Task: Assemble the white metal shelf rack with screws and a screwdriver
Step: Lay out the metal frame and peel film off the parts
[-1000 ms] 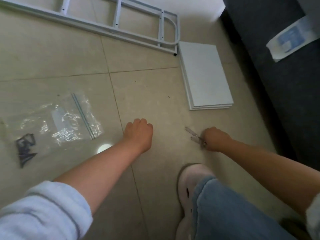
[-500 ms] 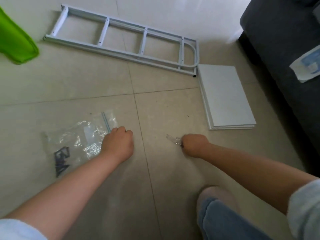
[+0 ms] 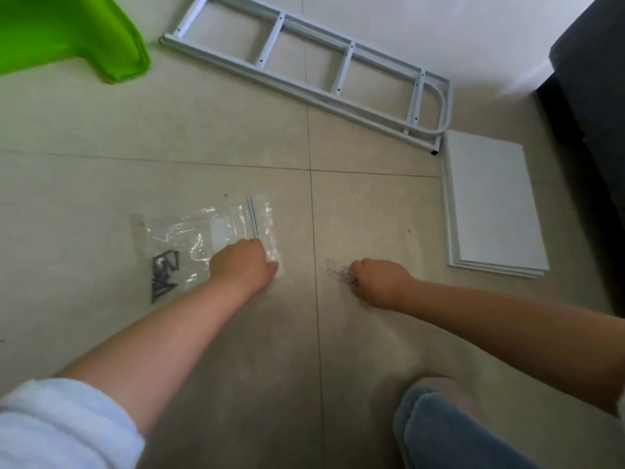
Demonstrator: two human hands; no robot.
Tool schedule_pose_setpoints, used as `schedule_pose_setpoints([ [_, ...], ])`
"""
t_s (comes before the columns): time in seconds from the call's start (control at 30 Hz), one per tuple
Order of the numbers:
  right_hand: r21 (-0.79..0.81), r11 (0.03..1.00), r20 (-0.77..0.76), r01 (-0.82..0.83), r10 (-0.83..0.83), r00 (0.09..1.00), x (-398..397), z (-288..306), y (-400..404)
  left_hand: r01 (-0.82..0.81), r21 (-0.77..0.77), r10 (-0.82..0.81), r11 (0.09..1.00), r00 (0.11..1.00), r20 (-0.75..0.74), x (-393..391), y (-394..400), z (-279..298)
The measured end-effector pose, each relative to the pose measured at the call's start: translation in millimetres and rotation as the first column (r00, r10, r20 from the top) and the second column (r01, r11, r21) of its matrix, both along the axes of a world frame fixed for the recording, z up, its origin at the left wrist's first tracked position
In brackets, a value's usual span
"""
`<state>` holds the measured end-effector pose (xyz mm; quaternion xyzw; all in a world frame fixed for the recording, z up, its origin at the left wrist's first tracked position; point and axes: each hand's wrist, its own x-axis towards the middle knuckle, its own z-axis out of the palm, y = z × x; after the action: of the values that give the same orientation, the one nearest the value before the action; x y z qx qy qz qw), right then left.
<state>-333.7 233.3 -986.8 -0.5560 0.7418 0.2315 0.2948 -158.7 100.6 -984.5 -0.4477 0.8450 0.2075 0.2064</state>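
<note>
1. Rack parts are unassembled: the white ladder-style side frame (image 3: 324, 66) lies flat on the floor (image 3: 372, 214) by the far wall, and the stack of white shelf panels (image 3: 490, 204) sits just beside its curved end.
2. Change: the left hand (image 3: 241, 264) was a bare fist on the tile a second ago, apart from the clear zip bag (image 3: 206, 238). It's now on the bag's near corner by the zip strip, fingers curled down onto the plastic. Looks like a grip on the bag, though the contact is hidden under the knuckles.
3. The right hand (image 3: 378, 282) hasn't let go: fingers closed round a small clear-handled tool (image 3: 338, 273), likely the screwdriver, with its blurred tip resting low by the floor.
4. Meaning: my read is the hardware-fetch step, with nothing fastened yet. Next up is opening the bag.
5. Bag contents: dark screws (image 3: 164, 275) clumped at the far-left end, well away from the zip, plus a pale slip in the middle.
6. Periphery: a green plastic item (image 3: 74, 38) top left, dark furniture right.
</note>
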Motion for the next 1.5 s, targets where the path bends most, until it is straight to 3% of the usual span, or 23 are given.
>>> schedule_pose_setpoints([
  [0.27,-0.241,0.967,-0.044,0.084,-0.098,0.994,6.3,-11.5,-42.7,-0.019,-0.016,0.020,1.000,0.997,0.072,1.5,-4.1,-10.9],
  [0.53,-0.297,0.951,0.036,0.087,-0.080,0.996,13.5,-16.8,-67.1,-0.052,-0.077,0.051,0.996,0.999,-0.016,-2.1,-10.7,-17.3],
  [0.73,-0.206,0.906,0.153,0.371,-0.345,0.926,2.8,-12.1,-95.0,-0.126,-0.056,0.127,0.990,0.992,0.009,-2.4,-6.1,-21.5],
  [0.93,-0.268,0.929,0.093,0.257,-0.240,0.966,-11.6,-8.3,-122.8,-0.199,-0.039,0.200,0.979,0.980,0.016,23.3,-10.0,-19.7],
  [1.1,-0.265,0.962,-0.054,0.071,-0.088,0.995,1.7,-10.2,-120.5,-0.221,-0.041,0.221,0.974,0.975,0.002,33.0,-3.6,-14.6],
  [1.27,-0.344,0.928,-0.016,0.143,-0.158,0.987,16.5,-10.7,-139.8,0.028,-0.139,-0.022,0.990,0.999,0.045,32.9,5.8,-15.1],
  [1.4,-0.365,0.912,-0.086,0.185,-0.231,0.969,30.2,-17.1,-148.6,-0.063,-0.094,0.067,0.994,0.997,0.046,29.0,4.6,-18.1],
  [1.5,-0.361,0.923,-0.140,0.132,-0.193,0.971,31.5,-20.7,-148.3,-0.141,-0.050,0.142,0.989,0.990,0.013,27.4,0.8,-18.7],
])
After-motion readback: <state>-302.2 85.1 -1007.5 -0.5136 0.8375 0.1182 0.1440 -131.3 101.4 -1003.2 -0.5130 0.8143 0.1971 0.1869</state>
